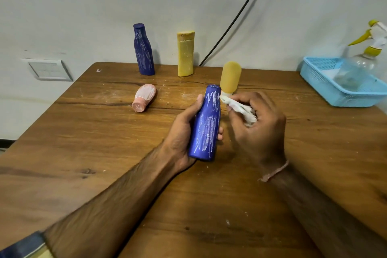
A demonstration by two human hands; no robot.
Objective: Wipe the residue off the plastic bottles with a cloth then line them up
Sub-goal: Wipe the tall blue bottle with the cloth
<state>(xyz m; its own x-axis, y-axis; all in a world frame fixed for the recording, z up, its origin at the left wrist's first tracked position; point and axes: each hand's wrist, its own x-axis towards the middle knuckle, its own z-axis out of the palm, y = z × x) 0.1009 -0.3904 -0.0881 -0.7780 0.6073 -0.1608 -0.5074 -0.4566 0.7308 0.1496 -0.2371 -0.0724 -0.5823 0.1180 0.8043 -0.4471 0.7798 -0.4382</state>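
Note:
My left hand [182,132] grips a blue plastic bottle [206,125] streaked with white residue, held above the wooden table [104,153]. My right hand [257,123] holds a bunched white cloth [240,109], its tip touching the bottle's neck on the right side. A second streaked blue bottle [144,50] and a yellow bottle [185,53] stand upright at the table's far edge. An orange-yellow bottle [230,76] stands just behind my hands. A pink bottle [144,97] with white smears lies on its side to the left.
A light blue plastic basket [326,90] sits at the table's right edge with a clear spray bottle [364,58] in it. A black cable [236,19] hangs along the wall behind. A switch plate [49,69] is on the wall at left.

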